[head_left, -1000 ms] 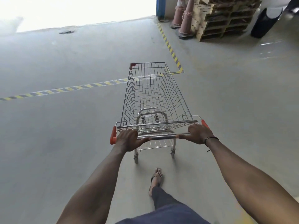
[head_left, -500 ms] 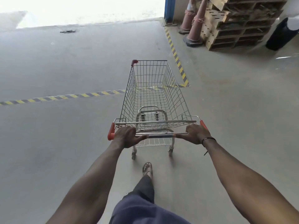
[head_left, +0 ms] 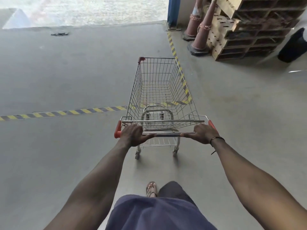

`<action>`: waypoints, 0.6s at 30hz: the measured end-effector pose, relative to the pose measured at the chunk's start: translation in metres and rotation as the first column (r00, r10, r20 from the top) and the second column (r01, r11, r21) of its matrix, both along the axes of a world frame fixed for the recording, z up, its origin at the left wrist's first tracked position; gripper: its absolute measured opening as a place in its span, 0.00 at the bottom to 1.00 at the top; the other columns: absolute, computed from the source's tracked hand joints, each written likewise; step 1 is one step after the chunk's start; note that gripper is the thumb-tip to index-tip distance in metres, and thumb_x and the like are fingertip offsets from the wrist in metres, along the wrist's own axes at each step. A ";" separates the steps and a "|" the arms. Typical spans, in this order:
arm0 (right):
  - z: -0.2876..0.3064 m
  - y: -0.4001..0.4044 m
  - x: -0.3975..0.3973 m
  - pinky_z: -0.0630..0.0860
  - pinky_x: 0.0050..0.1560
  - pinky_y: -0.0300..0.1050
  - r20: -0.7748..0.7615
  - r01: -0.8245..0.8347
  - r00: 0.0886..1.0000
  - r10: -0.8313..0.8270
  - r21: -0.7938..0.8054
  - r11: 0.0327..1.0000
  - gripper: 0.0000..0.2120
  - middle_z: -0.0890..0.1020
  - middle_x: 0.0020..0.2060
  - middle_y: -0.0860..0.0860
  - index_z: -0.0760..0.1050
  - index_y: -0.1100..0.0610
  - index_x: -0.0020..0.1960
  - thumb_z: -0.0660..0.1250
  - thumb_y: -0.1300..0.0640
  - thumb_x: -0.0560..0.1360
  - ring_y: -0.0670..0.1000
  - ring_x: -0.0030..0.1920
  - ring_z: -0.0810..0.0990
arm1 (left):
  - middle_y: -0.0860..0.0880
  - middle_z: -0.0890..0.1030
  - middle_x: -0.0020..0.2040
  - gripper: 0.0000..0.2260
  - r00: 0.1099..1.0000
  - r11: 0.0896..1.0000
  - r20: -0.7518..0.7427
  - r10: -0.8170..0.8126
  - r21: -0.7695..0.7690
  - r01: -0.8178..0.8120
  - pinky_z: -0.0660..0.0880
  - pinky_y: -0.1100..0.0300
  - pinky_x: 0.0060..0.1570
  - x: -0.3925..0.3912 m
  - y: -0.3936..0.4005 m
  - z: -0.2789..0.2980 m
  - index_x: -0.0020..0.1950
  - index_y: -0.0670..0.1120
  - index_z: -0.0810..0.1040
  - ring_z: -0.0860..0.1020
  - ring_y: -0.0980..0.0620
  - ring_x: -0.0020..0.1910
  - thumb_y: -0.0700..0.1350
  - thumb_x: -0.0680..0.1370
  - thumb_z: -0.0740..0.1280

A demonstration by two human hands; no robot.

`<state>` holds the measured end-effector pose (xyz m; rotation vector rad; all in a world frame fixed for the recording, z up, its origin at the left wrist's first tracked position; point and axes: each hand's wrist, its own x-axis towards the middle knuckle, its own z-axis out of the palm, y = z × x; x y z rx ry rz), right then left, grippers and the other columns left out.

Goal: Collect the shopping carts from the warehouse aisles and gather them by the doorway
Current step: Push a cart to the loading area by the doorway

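Hands (head_left: pixel 132 135) grip cart (head_left: pixel 159 90) — basket bare.

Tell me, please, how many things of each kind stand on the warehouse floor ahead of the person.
Shopping cart: 1
Traffic cones: 2
Pallet stack: 1
Dark bin: 1
Total: 5
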<state>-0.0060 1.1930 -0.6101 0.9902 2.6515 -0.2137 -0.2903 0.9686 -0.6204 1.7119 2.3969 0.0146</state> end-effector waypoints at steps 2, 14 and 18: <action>0.001 0.043 -0.014 0.54 0.80 0.67 -0.006 -0.008 1.000 0.008 0.008 1.000 0.45 0.78 0.30 0.47 0.69 0.53 0.28 0.47 0.12 0.70 0.45 0.36 0.75 | 0.48 0.76 0.29 0.41 1.000 1.000 0.001 0.012 0.004 -0.012 0.66 0.56 0.32 -0.013 0.040 -0.001 0.29 0.46 0.72 0.75 0.49 0.28 0.83 0.73 0.50; 0.002 0.311 -0.119 0.54 0.80 0.67 0.007 -0.100 0.995 0.100 0.003 0.995 0.44 0.78 0.33 0.46 0.70 0.50 0.29 0.43 0.11 0.68 0.48 0.40 0.77 | 0.48 0.75 0.27 0.42 0.991 0.993 -0.068 0.117 0.025 -0.115 0.66 0.56 0.32 -0.090 0.281 -0.005 0.28 0.46 0.73 0.71 0.48 0.26 0.83 0.74 0.50; 0.001 0.383 -0.160 0.55 0.79 0.67 0.022 -0.122 0.992 0.122 -0.002 0.993 0.47 0.80 0.35 0.47 0.73 0.52 0.31 0.41 0.10 0.66 0.50 0.43 0.79 | 0.48 0.74 0.28 0.43 0.990 0.991 -0.041 0.132 0.027 -0.131 0.64 0.56 0.31 -0.127 0.348 -0.006 0.29 0.46 0.69 0.71 0.49 0.26 0.85 0.72 0.45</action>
